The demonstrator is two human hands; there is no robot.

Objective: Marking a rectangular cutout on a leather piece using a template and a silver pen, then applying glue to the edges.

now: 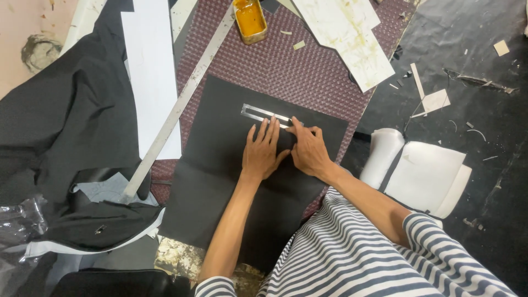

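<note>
Hands [286,151] over half-hidden metal template [264,114]

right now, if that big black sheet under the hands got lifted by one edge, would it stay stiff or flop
The black sheet would probably sag: it looks thin and shows a crease. It seems light, so the left hand and right hand likely keep it from sliding.

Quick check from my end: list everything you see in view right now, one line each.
black sheet: one, black, centre, under both hands
metal template: one, silver, slotted, on the sheet
long ruler: one, grey, diagonal, left of the sheet
glue tin: one, amber contents, top centre
maroon mat: one, textured, under the sheet
stained paper: pieces, white, top right
white strip: one, upper left
black fabric: a heap, left
white padded pieces: white, right
left hand: flat on the sheet
right hand: fingers at the template's end
</note>
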